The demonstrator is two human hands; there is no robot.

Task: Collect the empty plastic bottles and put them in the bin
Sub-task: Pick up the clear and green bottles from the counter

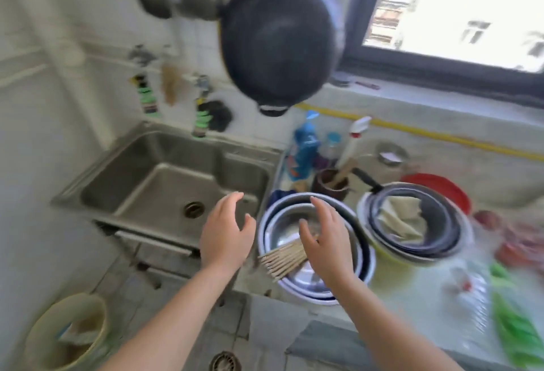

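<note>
My left hand [225,231] hovers open over the sink's right edge, holding nothing. Over the stacked metal bowls [365,270] my right hand [322,233] is open too, fingers spread. A pale round bin [97,316] with some rubbish inside stands on the floor at the lower left. A blue plastic bottle [304,148], a small clear bottle with a blue cap [331,144] and a white spray bottle [354,139] stand at the back of the counter. A clear plastic bottle [468,291], blurred, lies on the counter at the right.
A steel sink [164,170] sits left of the counter. A black wok [279,35] hangs on the wall above. Chopsticks [284,259] lie in the bowls. More stacked pans [412,220], a red lid [441,188], a brown cup [331,186] and a green bag [515,326] crowd the counter.
</note>
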